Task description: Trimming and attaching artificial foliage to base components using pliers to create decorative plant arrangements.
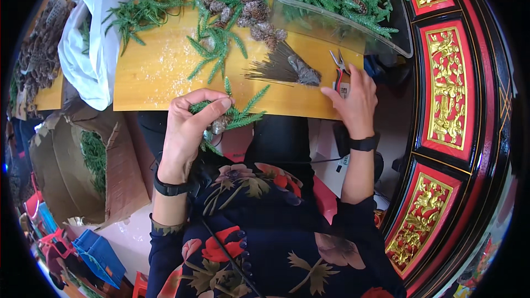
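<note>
The left hand [190, 127] holds a small bundle of green fir sprigs with a pine cone [223, 118] at the near edge of the wooden surface [160, 72], fingers [212, 107] closed narrowly round the stems just above the cone. The bundle looks very light; its needles seem springy and soft, and the cone stiff and probably brittle at its scales, so the gathered stems look like the sounder place to take hold.

Beyond the bundle on the surface lies a fan of thin dark wires [279, 69]. To the right of the bundle, the right hand [356, 102] rests with loosely spread fingers on the surface edge, touching the red-handled pliers [340, 72] without gripping them. Farther from the bundle lie loose sprigs [212, 44], a heap of pine cones [256, 16] and a clear plastic tub [342, 22] of greenery.
</note>
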The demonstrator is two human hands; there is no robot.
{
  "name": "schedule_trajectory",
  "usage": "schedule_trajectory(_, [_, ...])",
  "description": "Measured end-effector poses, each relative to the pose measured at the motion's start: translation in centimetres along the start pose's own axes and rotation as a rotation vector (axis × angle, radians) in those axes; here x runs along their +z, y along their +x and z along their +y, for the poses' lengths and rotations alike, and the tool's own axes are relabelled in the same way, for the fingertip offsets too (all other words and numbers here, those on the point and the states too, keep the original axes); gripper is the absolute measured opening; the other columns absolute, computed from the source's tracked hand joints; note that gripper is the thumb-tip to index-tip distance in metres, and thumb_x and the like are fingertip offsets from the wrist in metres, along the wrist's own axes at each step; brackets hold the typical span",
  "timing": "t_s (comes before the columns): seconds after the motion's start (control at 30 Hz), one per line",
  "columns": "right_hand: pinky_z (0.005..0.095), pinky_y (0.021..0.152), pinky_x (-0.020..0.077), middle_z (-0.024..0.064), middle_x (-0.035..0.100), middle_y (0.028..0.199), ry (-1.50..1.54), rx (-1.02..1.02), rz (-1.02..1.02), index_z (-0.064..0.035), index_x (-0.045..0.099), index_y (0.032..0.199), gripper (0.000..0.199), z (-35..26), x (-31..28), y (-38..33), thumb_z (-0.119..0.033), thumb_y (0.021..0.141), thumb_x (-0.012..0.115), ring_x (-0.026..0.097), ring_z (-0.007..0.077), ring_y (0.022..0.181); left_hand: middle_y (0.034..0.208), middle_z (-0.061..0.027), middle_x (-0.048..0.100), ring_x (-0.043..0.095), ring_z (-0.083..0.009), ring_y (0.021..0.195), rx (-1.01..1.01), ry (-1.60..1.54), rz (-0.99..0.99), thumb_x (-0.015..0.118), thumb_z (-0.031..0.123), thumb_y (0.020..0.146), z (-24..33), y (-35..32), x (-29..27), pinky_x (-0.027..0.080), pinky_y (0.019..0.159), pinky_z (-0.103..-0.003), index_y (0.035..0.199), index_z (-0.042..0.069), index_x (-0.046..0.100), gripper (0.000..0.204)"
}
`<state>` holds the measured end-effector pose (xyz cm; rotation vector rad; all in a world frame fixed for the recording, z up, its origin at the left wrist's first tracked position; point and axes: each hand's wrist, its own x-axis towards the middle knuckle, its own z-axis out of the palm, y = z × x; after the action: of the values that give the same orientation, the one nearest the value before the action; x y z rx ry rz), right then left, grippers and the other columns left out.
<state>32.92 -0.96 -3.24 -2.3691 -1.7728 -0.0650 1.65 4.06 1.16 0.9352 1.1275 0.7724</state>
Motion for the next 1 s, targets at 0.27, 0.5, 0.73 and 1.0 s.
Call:
schedule_trajectory(0.27, [0.0500,0.086,0.0475,0.0215,0.050,0.123,0.014,0.103,-0.170,-0.0024,0.043,0.133,0.067,2.0,-0.8,-1.2,-0.027,0.077,0.069,0.054,0.0399,0.107,0.086,-0.0044,0.071,0.061,-0.0068,0.077,-0.036,-0.103,-0.052,0.070,0.006,0.084,-0.4,-0.1,0.5,0.047,0.072,-0.021,0.092,-0.002,0.071,0.011])
schedule_trajectory(0.5, [0.0489,0.086,0.0478,0.0236,0.053,0.119,-0.166,0.211,-0.207,-0.0013,0.045,0.125,0.053,0.1,-0.3,-1.6,-0.027,0.081,0.061,0.056,0.0407,0.105,0.087,-0.0037,0.070,0.060,-0.0076,0.075,-0.125,-0.229,-0.069,0.068,0.008,0.086,-0.1,-1.0,0.4,0.047,0.070,-0.022,0.093,-0.001,0.070,0.012])
schedule_trajectory(0.73, [0.0481,0.080,0.0492,0.0209,0.061,0.103,-0.028,0.211,-0.095,-0.0011,0.047,0.121,0.048,1.0,1.6,-1.2,-0.027,0.083,0.059,0.062,0.0409,0.094,0.092,-0.0044,0.071,0.063,-0.0084,0.075,-0.163,-0.448,-0.267,0.067,0.011,0.087,-1.5,-0.3,-1.6,0.049,0.067,-0.021,0.095,0.002,0.069,0.012])
schedule_trajectory(1.0, [0.0344,0.070,0.0483,0.0130,0.060,0.084,0.644,-0.066,-0.143,0.0001,0.051,0.110,0.030,-2.7,-3.1,-1.7,-0.005,0.081,0.061,0.061,0.0318,0.075,0.090,-0.0053,0.069,0.061,-0.0094,0.075,-0.191,-0.481,-0.308,0.065,0.010,0.087,-2.0,0.0,-0.9,0.050,0.068,-0.023,0.094,0.001,0.068,0.012])
